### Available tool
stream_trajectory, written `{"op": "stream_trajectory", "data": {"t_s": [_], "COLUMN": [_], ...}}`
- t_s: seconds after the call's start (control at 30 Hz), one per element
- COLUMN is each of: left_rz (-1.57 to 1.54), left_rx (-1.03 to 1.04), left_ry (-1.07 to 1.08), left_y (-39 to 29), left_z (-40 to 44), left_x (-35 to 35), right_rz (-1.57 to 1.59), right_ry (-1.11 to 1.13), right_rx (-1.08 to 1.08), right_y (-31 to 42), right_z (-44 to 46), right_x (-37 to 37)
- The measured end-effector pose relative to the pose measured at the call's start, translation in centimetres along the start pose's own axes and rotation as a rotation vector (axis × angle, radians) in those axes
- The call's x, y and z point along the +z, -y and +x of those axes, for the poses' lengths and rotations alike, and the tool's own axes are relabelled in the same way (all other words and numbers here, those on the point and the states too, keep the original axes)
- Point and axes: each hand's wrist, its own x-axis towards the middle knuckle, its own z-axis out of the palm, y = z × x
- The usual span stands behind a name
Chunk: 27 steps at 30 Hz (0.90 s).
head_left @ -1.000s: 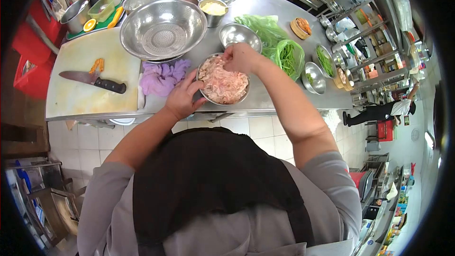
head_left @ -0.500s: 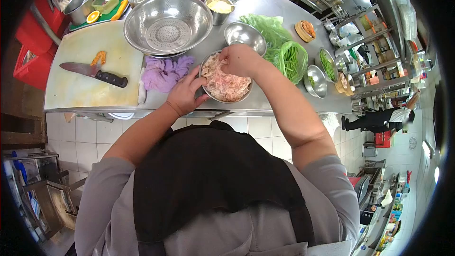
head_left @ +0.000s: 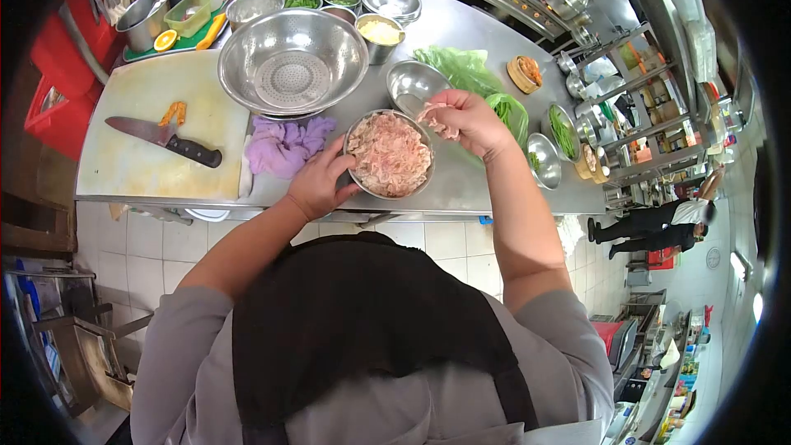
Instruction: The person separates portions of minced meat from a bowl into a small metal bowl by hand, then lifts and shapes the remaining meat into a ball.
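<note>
A metal bowl heaped with pale pink shredded meat (head_left: 389, 155) stands near the table's front edge. My left hand (head_left: 320, 180) grips its left rim, thumb in front and fingers along the side. Up and to the right, my right hand (head_left: 471, 122) pinches a clump of the meat (head_left: 439, 120) above the table, clear of the full bowl. Just behind that clump is a smaller metal bowl (head_left: 412, 84), partly covered by my right fingers. A crumpled purple cloth (head_left: 284, 147) lies left of the full bowl.
A large metal colander (head_left: 292, 66) stands behind the cloth. On the cutting board (head_left: 124, 169) lies a knife (head_left: 165, 138) beside orange pieces. Green plastic bags (head_left: 461, 68) and small bowls of greens (head_left: 544, 161) are at the right. Two people (head_left: 659, 222) stand far right.
My right hand has risen out of the full bowl and moved right, carrying a clump of meat. My left hand stays on the rim. A second person shows more clearly in the background.
</note>
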Motion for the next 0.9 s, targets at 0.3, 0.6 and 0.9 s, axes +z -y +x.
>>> {"op": "stream_trajectory", "data": {"t_s": [0.3,0.6,0.9], "left_rz": [-0.028,0.003,-0.005], "left_rx": [-0.023,-0.010,0.022], "left_ry": [0.041,0.004,-0.026], "left_y": [0.0,0.4,0.6], "left_z": [0.1,0.1,0.2], "left_x": [-0.2,0.3,0.5], "right_rz": [0.474,0.548,0.551], "right_ry": [-0.037,-0.091,-0.392], "right_rx": [-0.004,0.019,-0.010], "right_y": [-2.7,-3.0,-4.7], "right_z": [1.0,0.8,2.1], "right_x": [-0.4,0.6,-1.0]}}
